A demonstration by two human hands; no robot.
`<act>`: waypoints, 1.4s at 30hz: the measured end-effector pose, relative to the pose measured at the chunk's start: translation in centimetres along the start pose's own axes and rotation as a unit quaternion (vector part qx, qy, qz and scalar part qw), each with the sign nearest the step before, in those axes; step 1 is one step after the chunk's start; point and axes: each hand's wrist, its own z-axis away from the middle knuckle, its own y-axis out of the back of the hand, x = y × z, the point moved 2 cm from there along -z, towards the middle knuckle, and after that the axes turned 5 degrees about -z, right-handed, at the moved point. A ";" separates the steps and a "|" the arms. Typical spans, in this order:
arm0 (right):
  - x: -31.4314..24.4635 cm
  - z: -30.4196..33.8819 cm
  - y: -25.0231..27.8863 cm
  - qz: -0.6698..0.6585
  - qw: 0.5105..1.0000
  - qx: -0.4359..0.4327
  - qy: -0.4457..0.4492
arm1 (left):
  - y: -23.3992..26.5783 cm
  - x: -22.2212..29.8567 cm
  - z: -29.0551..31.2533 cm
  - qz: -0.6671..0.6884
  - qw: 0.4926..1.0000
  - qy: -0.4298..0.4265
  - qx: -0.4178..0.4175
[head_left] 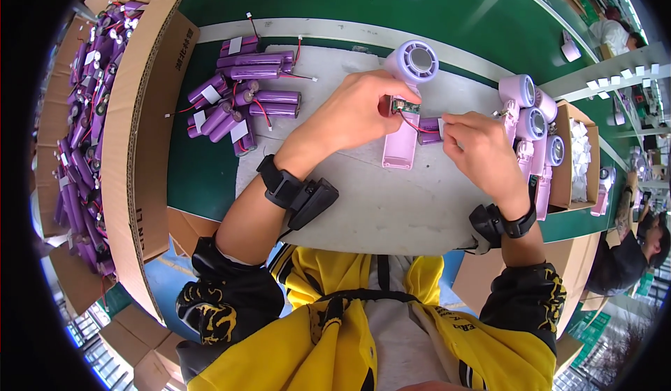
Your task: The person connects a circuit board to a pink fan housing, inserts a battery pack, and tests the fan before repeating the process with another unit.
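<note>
The handheld fan [400, 141] is between your fingers, over the grey mat [349, 202], with its opened handle toward you. Your left hand [353, 115] has its fingers pinched about the handle beside the circuit board [412, 106], probably to steady it. Red and dark leads [410, 120] run toward the purple battery pack [428, 134], just right of the left fingers; that closeness likely limits strain. Your right hand [482, 150] has its fingers narrowed at the pack's white-tabbed end; whether they grip it cannot be told.

Toward you from the fingers, the mat gives room up to the counter's near edge. Left of the left fingers, loose battery packs [278, 98] limit travel. Right of the right fingers, pink fans [534, 123] crowd a small carton [593, 146].
</note>
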 end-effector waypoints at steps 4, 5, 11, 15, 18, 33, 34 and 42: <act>-0.1 0.1 0.8 -0.031 0.999 -0.019 -0.025 | 0.1 -0.4 -0.1 -0.008 1.000 -0.008 -0.007; 0.1 0.0 0.9 -0.030 0.999 -0.020 -0.023 | 0.2 -0.5 -0.2 -0.016 1.000 -0.020 -0.011; 0.6 0.2 1.1 -0.038 0.997 -0.045 -0.054 | 0.0 -1.0 -0.3 -0.023 0.998 -0.052 -0.010; 0.2 0.2 0.9 -0.027 0.998 -0.039 -0.041 | 0.0 -1.2 -0.5 -0.024 0.998 -0.050 -0.017; -0.3 0.1 0.6 0.006 0.999 -0.037 -0.024 | -0.2 -1.3 -0.7 -0.026 0.999 -0.043 -0.019; 8.6 -1.8 7.5 -0.015 0.975 -0.003 -0.220 | -0.3 -1.5 -1.0 -0.029 0.998 -0.050 -0.027; 8.6 -1.5 7.4 -0.015 0.975 -0.003 -0.222 | -0.4 -1.5 -0.9 -0.025 0.998 -0.050 -0.030; -0.4 -1.7 0.1 -0.076 0.992 -0.101 -0.021 | -0.3 -1.8 -1.0 -0.031 0.997 -0.074 -0.020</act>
